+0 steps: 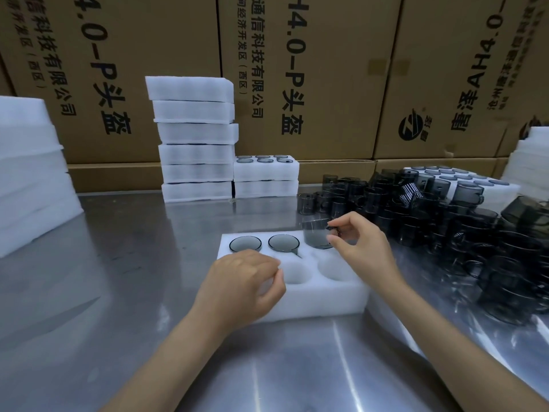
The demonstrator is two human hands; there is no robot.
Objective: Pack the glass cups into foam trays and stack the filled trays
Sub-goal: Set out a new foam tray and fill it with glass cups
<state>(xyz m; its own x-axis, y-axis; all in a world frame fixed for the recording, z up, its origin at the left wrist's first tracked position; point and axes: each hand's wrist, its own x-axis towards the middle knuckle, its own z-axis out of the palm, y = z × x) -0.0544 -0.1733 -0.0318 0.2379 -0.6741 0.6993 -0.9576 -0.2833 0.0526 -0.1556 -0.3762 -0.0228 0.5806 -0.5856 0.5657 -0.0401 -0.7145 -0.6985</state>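
A white foam tray (323, 301) with six round pockets lies on the steel table in front of me. Two smoky glass cups (245, 244) (283, 242) sit in its far left and far middle pockets. My right hand (361, 245) pinches the handle of a third glass cup (316, 234), which stands partly sunk in the far right pocket. My left hand (246, 283) rests on the tray's near left corner, fingers curled, and covers that pocket. The near middle and near right pockets show bare foam.
A big heap of loose glass cups (445, 221) fills the table to the right. Behind it lies a large filled tray (463, 179). Stacks of foam trays stand at the back (194, 138) (266, 176), far left (29, 173) and far right (531, 162). Cardboard boxes (312, 69) wall off the back.
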